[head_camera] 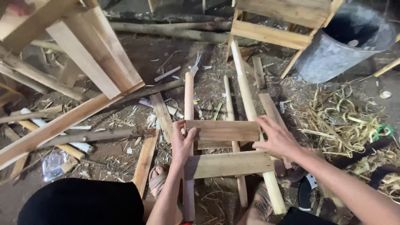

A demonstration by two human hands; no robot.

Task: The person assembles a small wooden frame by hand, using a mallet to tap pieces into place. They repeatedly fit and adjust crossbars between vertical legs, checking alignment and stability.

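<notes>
My left hand [182, 141] grips the left end of a flat wooden slat [223, 130], thumb on top. At the slat's right end my right hand [277, 136] rests, fingers spread. The slat lies across two long pale round poles [189, 104] [245, 89] on the dirt floor. A second slat [229, 164] crosses the same poles closer to me. A thinner stick [230, 104] lies between the poles. My sandalled feet [158, 181] are at the near ends.
A grey metal bucket [333, 54] lies tipped at the far right beside a wooden frame [273, 35]. Planks [93, 58] and beams lean at the left. Straw and shavings [346, 121] cover the ground at right. Loose boards [146, 160] lie near my left foot.
</notes>
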